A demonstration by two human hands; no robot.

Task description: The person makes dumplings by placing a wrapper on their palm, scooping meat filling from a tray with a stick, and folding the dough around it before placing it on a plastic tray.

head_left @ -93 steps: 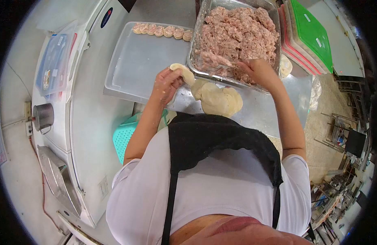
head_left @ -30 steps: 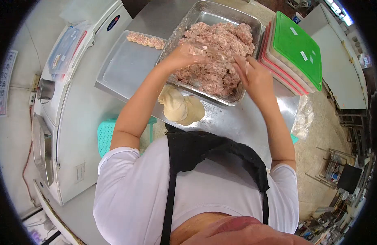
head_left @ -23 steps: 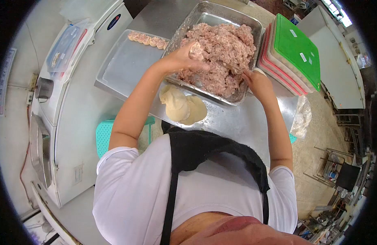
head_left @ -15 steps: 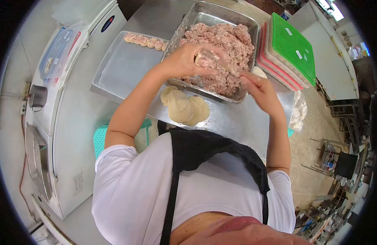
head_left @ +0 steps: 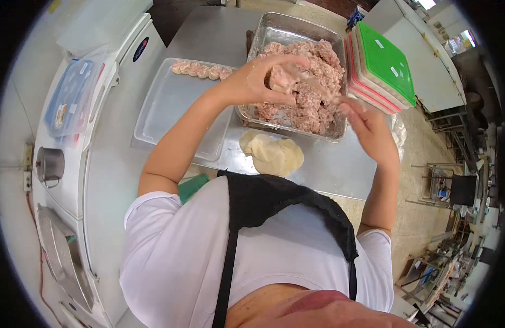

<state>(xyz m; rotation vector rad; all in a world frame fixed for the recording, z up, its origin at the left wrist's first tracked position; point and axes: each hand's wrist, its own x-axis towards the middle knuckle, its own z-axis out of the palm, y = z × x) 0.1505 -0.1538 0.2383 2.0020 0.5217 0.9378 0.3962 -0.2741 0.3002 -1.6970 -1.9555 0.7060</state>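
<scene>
My left hand [head_left: 253, 81] is curled around a dumpling [head_left: 281, 79], a wrapper with pink meat filling at its top, above the left side of a metal pan [head_left: 288, 130]. Ground meat [head_left: 318, 65] is heaped in that pan. My right hand [head_left: 367, 123], at the pan's near right corner, grips a thin, meat-smeared spatula [head_left: 319, 90], blurred, pointing toward the dumpling. Round pale dough wrappers [head_left: 277, 156] lie in a loose pile on the table in front of the pan. On a plastic tray [head_left: 178, 112] to the left, a row of filled dumplings [head_left: 200, 70] lines the far edge.
Stacked containers with a green lid [head_left: 385, 63] stand right of the pan on the metal table [head_left: 334, 172]. A white freezer [head_left: 113, 164] is close on the left, with plastic lids [head_left: 72, 104] and a metal pot [head_left: 49, 165] on it. Metal racks [head_left: 444, 188] stand farther right.
The view has shifted, so the table items sit slightly lower in it. My left hand still holds the dumpling; the spatula in my right hand has drawn slightly away from it.
</scene>
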